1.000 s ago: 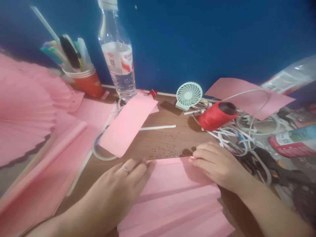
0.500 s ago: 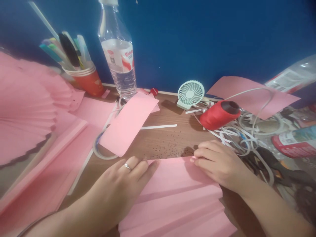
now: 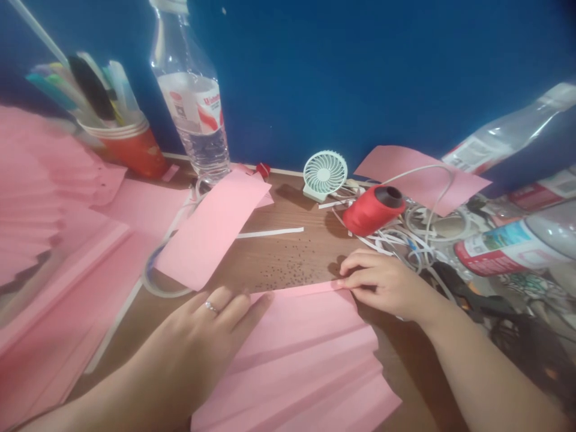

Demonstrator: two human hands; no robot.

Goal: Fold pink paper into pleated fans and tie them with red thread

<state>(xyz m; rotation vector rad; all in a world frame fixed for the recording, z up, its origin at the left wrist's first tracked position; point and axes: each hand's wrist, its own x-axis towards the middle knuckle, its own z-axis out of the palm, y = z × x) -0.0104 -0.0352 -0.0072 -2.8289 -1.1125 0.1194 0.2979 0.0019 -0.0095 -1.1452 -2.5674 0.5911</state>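
Sharing the desk sitch: brown wood-look desk (image 3: 288,207) pushed up against a plain blue wall (image 3: 292,78), pretty cluttered tbh. Back L has an orange paper cup (image 3: 135,153) stuffed w/ pens, & next to it a clear water bottle (image 3: 193,111), standing, part full. Far L is a heap of fanned pink paper (image 3: 27,180). Below the bottle there's a loose pink rectangle (image 3: 216,225) overlapping a tape roll (image 3: 147,281), plus a thin white strip (image 3: 274,232) poking out beside it. Toward the back, a mini fan (image 3: 324,174) in pale mint; just R of it a red thread cone (image 3: 371,213) tipped over nr a tangle of cords & white strips. Far R = more bottles, incl one w/ a red/blue label (image 3: 499,246), & some dark stuff too blurry to ID. Bunch of tiny dark specks (image 3: 288,273) mid-desk.

Now the hands. Pleated pink sheet (image 3: 292,360) is front & center, creases running side to side, top edge just below the specks. L hand (image 3: 204,342) (ring on it) rests on its upper L edge, fingers bent; fingertips are partly hidden, so can't tell if it's gripping or just pressing. R hand (image 3: 382,285) has thumb & index pinched on the upper R corner, other fingers curled in.
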